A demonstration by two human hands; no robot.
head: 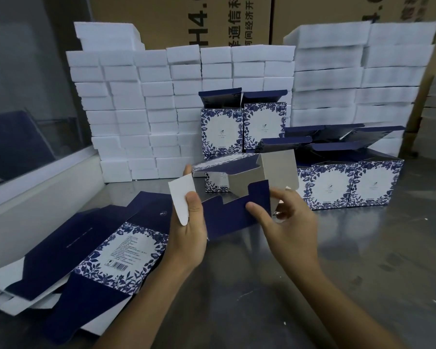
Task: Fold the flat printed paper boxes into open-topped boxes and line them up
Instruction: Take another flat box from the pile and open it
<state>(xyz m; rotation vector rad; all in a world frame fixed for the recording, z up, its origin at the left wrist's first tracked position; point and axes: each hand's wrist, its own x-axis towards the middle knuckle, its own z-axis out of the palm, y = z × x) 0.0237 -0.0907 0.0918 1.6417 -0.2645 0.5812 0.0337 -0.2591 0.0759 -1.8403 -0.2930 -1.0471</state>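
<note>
Box point(247, 187), half-opened and held above the metal table point(363, 260), sits between both hands: left hand point(189, 222) pinches its white side flap, right hand point(285, 217) pinches the navy flap. Flat blanks point(106, 250) lie at left. Folded boxes point(347, 182) stand behind at right, just before stacked white foam blocks point(136, 117).

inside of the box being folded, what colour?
Plain grey-white inside the half-folded box, unprinted; its flaps' outer faces are solid navy. Head view shows it best.
</note>
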